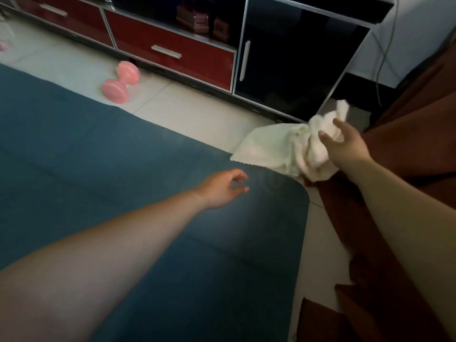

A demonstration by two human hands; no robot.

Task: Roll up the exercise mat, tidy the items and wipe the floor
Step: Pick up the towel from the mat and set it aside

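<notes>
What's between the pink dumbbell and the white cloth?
Nothing: in the head view only bare pale floor tiles run from the pink dumbbell to the white cloth.

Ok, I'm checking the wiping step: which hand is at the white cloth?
The right hand, spread open at the bunched white cloth beside the corner of the blue mat. The left hand hangs over that mat, loosely curled, holding nothing.

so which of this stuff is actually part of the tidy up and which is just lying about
Job: blue mat, pink dumbbell, white cloth, tiled floor.
Lying about: red cabinet, dark boxes on its shelf, brown cover.
</notes>
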